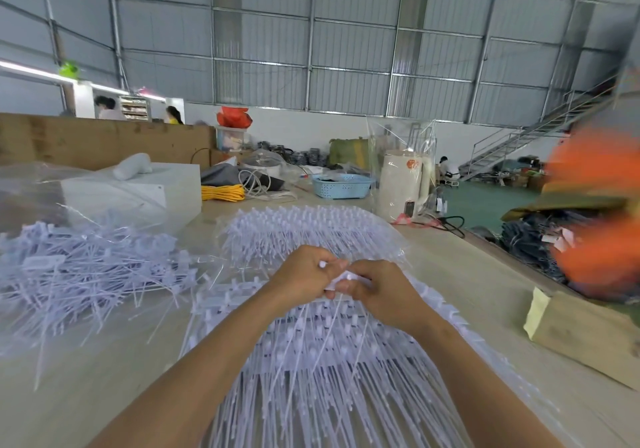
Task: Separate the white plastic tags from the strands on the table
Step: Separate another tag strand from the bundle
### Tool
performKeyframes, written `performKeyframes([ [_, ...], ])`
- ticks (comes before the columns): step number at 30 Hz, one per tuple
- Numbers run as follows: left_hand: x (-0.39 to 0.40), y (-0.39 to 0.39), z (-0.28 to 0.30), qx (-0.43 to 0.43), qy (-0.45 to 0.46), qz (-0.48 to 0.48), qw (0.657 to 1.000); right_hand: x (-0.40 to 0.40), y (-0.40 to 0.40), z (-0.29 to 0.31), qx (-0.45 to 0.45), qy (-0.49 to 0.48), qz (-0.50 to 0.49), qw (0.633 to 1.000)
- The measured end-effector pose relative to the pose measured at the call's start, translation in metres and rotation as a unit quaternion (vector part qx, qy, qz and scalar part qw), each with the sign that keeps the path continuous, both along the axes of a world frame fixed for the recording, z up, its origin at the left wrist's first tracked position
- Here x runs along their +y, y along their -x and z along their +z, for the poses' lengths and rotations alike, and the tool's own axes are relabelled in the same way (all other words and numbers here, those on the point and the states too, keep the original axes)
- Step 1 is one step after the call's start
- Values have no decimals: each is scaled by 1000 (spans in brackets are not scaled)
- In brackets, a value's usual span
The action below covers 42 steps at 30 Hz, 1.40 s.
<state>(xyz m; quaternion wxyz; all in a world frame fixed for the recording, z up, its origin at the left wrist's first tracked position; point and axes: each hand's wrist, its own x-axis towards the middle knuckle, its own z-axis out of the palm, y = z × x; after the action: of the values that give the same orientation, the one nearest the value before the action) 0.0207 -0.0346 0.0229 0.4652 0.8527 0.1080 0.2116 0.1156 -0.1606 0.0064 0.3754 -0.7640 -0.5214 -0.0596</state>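
— Over the middle of the table (467,274), what are the hands doing?

— Both meet above the big sheet of joined strands (311,361). The left hand (304,271) has its fingers curled, pinching a small white tag (322,264) at the fingertips. The right hand (377,291) is curled too, gripping a white strip of tags (346,278) between thumb and fingers. The two hands touch.

— Where are the loose ones?

— A pile of separated tags (79,274) lies to the left on clear plastic, well apart from the hands. Another spread of strands (304,229) sits just beyond them.

— Anything else close by?

— A blue basket (341,187) and yellow cord (221,193) farther back, a cardboard box (585,333) at the right.
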Motion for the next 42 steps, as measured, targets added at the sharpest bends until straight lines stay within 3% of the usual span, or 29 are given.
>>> performKeyframes([
  [5, -3, -1, 6, 17, -53, 74, 996, 2, 8, -3, -60, -45, 4, 997],
  [7, -1, 3, 11, 56, 14, 66, 996, 1, 8, -4, -154, -50, -19, 987],
  [9, 1, 7, 15, 98, 171, -12, 980, 3, 11, -2, -153, -77, 2, 985],
  [12, 9, 15, 21, 44, 407, -160, 898, 2, 9, 4, -2, -130, 58, 990],
  [14, 20, 21, 30, -45, 448, -220, 865, -12, -3, 7, 108, -173, 37, 978],
  [16, 33, 24, 39, -93, 441, -190, 872, -29, -18, 7, 197, -237, 8, 951],
  [18, 43, 21, 37, -104, 415, -81, 900, -40, -29, 8, 303, -310, -4, 901],
  [20, 46, 17, 28, -82, 317, 48, 944, -43, -33, 14, 407, -363, 59, 836],
  [22, 43, 14, 20, -34, 202, 117, 972, -41, -29, 18, 463, -350, 148, 801],
  [23, 40, 14, 18, -9, 156, 121, 980, -40, -26, 18, 473, -317, 176, 803],
  [25, 30, 11, 15, 19, 102, 107, 989, -34, -15, 16, 437, -221, 190, 851],
  [27, 15, 8, 13, 19, 106, 77, 991, -22, -1, 11, 309, -141, 147, 929],
  [29, 3, 6, 15, 26, 128, 40, 991, -6, 10, 6, 204, -131, 93, 966],
  [32, -5, 5, 13, 43, 48, 1, 998, 6, 19, 2, 131, -134, 78, 979],
  [34, -4, 4, 9, 0, -19, 3, 1000, 7, 20, 2, 115, -127, 61, 983],
  [38, 4, 2, 9, -93, -24, 60, 994, -1, 13, 6, 160, -108, 50, 980],
  [42, 6, 5, 10, -63, -1, 45, 997, -3, 12, 4, 149, -89, 59, 983],
])
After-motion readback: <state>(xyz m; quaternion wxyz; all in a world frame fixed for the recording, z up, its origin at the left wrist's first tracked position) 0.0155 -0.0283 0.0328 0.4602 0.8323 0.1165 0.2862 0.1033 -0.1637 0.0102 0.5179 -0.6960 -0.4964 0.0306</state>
